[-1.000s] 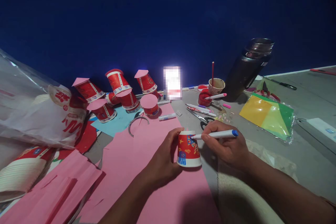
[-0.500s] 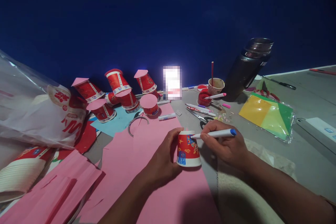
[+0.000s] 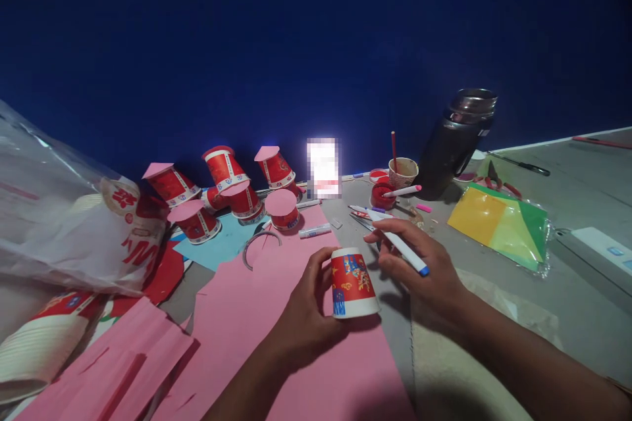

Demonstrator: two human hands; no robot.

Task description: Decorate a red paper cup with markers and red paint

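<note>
between the thumb and fingers of the left hand [image 3: 316,306], gripped, is a red paper cup [image 3: 351,283], wide end down. right of that hand, the right hand [image 3: 427,270] holds a white marker [image 3: 402,247] with a blue end, apart from the cup. beyond the left hand are pink-topped cups [image 3: 282,216]; below it lies pink paper [image 3: 237,316].

Left hand [image 3: 312,312] gripped inverted cup [image 3: 351,281]; right hand [image 3: 424,263] held marker [image 3: 402,248], tip clear of cup. Pink paper [image 3: 269,289] lay below; flask [image 3: 451,151] stood right rear.
</note>
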